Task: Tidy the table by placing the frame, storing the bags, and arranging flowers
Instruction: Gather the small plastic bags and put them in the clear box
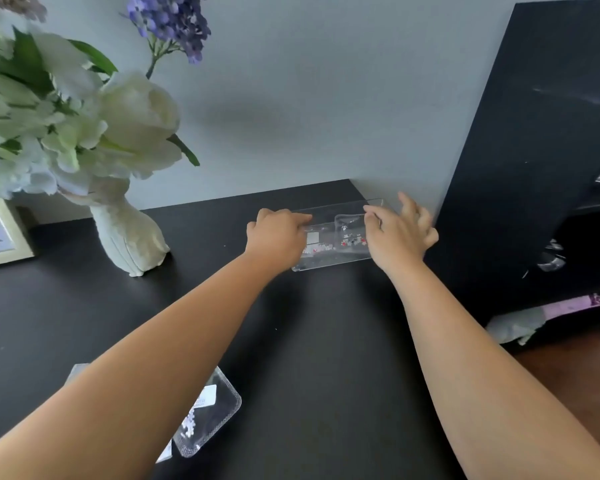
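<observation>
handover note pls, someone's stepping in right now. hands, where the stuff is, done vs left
Left hand: grip on the left end of the clear tray at the back of the black table.
Right hand: at the tray's right end, fingers spread, grip unclear.
Small bags lie in the tray.
More bags at the near edge, not yet stored.
Frame stands far left beside the vase of flowers.
Left: store near bags.

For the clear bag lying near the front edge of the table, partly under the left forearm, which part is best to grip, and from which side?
Best guess: pinch the clear bag at its rounded right-hand corner, coming from the right. It lies flat on the black table, so an edge pinch suits it, and that corner is bare, while the left forearm hides its other side.
</observation>
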Motion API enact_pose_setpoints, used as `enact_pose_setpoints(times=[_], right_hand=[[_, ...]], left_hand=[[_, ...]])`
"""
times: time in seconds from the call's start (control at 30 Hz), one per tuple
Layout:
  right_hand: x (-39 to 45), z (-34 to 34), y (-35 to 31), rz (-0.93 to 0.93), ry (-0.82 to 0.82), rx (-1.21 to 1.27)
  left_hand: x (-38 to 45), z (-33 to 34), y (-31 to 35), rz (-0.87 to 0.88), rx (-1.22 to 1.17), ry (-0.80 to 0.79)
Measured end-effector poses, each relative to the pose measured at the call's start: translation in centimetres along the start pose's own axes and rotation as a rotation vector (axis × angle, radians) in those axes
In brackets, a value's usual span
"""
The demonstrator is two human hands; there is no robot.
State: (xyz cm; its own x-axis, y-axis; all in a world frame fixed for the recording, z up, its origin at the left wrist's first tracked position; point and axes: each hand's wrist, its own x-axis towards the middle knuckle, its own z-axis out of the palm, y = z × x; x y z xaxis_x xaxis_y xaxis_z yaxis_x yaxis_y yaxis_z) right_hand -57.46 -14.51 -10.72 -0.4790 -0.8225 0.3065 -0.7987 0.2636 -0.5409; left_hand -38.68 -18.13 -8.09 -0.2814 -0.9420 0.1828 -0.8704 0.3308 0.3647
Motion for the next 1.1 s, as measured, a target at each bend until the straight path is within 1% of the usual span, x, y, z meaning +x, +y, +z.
enact_pose_setpoints(times=[0.2, 0.33, 0.43, 0.5, 0.57, 0.63, 0.7, 0.73, 0.77, 0.83, 0.87, 0.9, 0.97, 1.1], right_hand=[[-0.3, 0.4, 0.5, -0.024, 0.009, -0.033], [-1.2, -0.3, 0.0, -0.049, 0.084, 0.019], [-2.4, -1.4, -1.1, -0.143, 0.197, 0.086], [-3.6, -2.0, -2.1, -0.236, 0.254, 0.145], [-5.4, -2.1, -3.1, -0.331, 0.258, 0.204], [-7.9, -1.9, -4.5, -0.434, 0.205, 0.264], [-10.5, -1.6, -5.7, -0.518, 0.091, 0.324], [-11.9, -1.4, -6.3, -0.547, -0.010, 0.355], [-13.4, -1.2, -6.8, -0.553, -0.148, 0.377], [-16.3, -0.9, -8.0, -0.501, -0.446, 0.369], [-17.6, -0.7, -8.4, -0.475, -0.547, 0.319], [-18.6, -0.4, -8.8, -0.468, -0.595, 0.236], [-20.3, -0.4, -9.6, -0.490, -0.616, 0.078], [-22.8, -0.8, -10.7, -0.507, -0.649, -0.045]], left_hand=[[-1.1, -1.0, -0.5, 0.039, -0.002, 0.046], [-3.7, -4.0, -1.7, 0.080, -0.038, 0.068], [-7.2, -7.0, -3.5, 0.103, -0.029, -0.003], [-10.2, -8.8, -4.9, 0.139, -0.037, -0.106], [-13.5, -10.4, -6.6, 0.156, -0.055, -0.206], [-16.8, -11.7, -8.4, 0.113, -0.077, -0.253], [-19.9, -12.3, -10.1, 0.062, -0.085, -0.246], [-21.2, -12.5, -11.0, 0.040, -0.079, -0.235], [-22.3, -12.5, -11.9, 0.015, -0.073, -0.228], [-24.2, -12.5, -13.6, -0.064, -0.067, -0.231], [-24.9, -12.5, -14.5, -0.114, -0.063, -0.243], [-25.5, -12.5, -15.3, -0.160, -0.047, -0.259], [-26.3, -12.3, -16.8, -0.224, 0.005, -0.280], [-27.1, -11.5, -18.1, -0.302, 0.042, -0.243]])
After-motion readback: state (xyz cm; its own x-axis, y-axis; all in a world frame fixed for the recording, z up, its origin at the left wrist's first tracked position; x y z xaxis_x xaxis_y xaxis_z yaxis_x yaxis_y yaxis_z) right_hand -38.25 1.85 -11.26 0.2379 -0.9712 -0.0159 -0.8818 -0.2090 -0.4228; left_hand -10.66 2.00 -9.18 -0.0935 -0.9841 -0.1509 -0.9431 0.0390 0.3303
